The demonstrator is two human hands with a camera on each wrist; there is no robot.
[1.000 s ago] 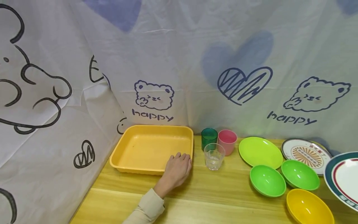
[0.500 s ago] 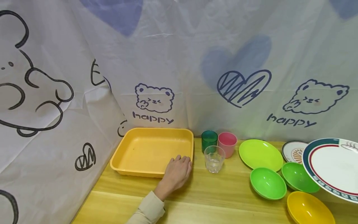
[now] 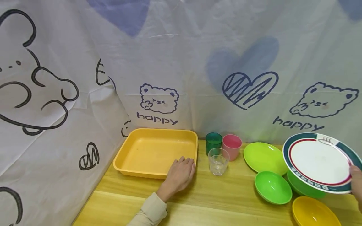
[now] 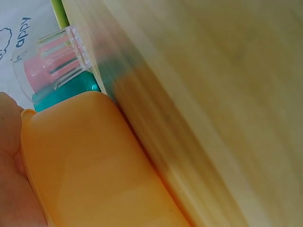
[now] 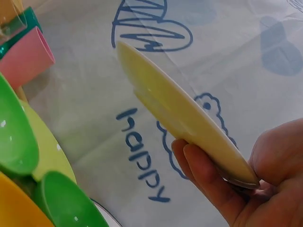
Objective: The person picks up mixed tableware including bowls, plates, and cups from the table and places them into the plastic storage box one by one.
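My left hand [image 3: 180,175] grips the front right corner of a yellow rectangular tray [image 3: 154,153], its fingers curled over the rim. The left wrist view shows the tray's outer wall [image 4: 94,161] beside part of that hand [image 4: 14,175]. My right hand [image 3: 357,183] holds a white plate [image 3: 319,161] with a dark green and red border, in the air at the right. In the right wrist view the thumb lies on the plate's face side and fingers [image 5: 203,170] support its underside. The plate hides part of a green bowl [image 3: 305,187].
Right of the tray stand a clear cup [image 3: 218,164], a dark green cup [image 3: 213,142] and a pink cup [image 3: 232,149]. Farther right lie a lime plate [image 3: 264,157], another green bowl [image 3: 272,188] and a yellow bowl [image 3: 315,213]. A printed curtain [image 3: 198,62] hangs behind.
The white plate has moved left from the right edge, now over the patterned plate and one green bowl. My right thumb has come into view. The left hand stays on the tray.
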